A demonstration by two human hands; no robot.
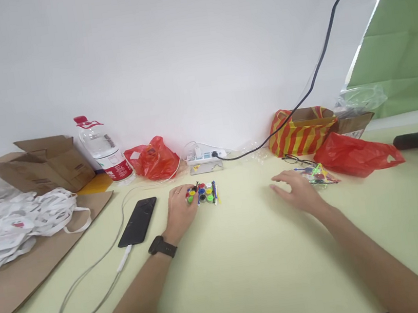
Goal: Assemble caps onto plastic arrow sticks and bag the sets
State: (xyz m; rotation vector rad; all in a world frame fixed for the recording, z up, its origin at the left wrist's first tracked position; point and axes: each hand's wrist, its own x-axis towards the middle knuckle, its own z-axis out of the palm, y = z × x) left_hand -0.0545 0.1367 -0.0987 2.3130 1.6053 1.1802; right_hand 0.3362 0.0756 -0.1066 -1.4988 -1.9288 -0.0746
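My left hand (181,207), a black watch on its wrist, rests at the left edge of a cluster of small round coloured pieces (201,191) on the table. Its fingers curl together against them; a thin dark stick shows at the fingertips, but what they grip is partly hidden. Thin blue, white and yellow sticks (215,193) lie along the cluster's right side. Farther right, my right hand (295,190) hovers low over the table, thumb and fingers apart, holding nothing. Just beyond it lies a clear packet of coloured pieces (318,175).
A black phone (138,222) charges on a looping cable at left, near white straps (27,223) on cardboard. Along the wall stand a large bottle (107,155), red bag (155,159), power strip (207,157) and striped bag (301,133). Glasses (298,159) and another red bag (356,154) lie right.
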